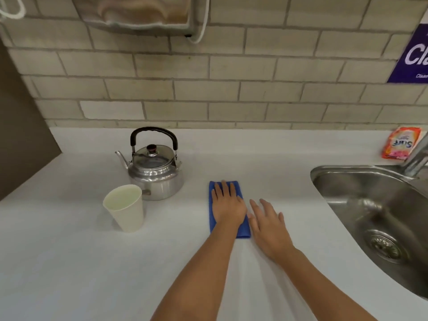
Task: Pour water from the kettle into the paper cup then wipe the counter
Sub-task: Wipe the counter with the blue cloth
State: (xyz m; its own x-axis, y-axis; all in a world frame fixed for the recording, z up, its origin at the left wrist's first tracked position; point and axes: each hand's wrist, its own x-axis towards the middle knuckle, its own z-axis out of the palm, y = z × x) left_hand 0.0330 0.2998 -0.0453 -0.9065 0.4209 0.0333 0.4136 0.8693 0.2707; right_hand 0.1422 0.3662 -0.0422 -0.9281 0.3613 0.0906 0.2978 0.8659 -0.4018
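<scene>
At left of centre, a paper cup [124, 208] stands upright on the white counter [69, 262], holding what looks like water close to its brim. Just behind it, with the spout pointing to the left of the frame, sits a steel kettle [155, 167], lid on and black handle raised; cup and kettle are near each other, though whether they touch cannot be told. The pouring half of the task appears done.

At mid-frame, a blue cloth [243, 230] lies flat on the counter, folded into a narrow strip whose long axis runs from the near edge toward the tiled wall. The left hand [228, 206] rests palm-down on top of it, fingers [224, 188] stretched flat and slightly spread, reaching toward the cloth's far end; it presses the cloth rather than gripping it. Just right of the cloth, the right hand [268, 222] lies flat too, fingers loosely spread, holding nothing, its thumb side beside the cloth's right edge.

The left hand is plainly the one placed to drive the wipe. With the strip lying lengthways away from the person, a sideways sweep would cover the widest path, and the cup and kettle lie to its left, so a stroke that way risks a knock.

At right, a steel sink [324, 179] cuts into the counter, with an orange packet [400, 145] behind it by the wall.
</scene>
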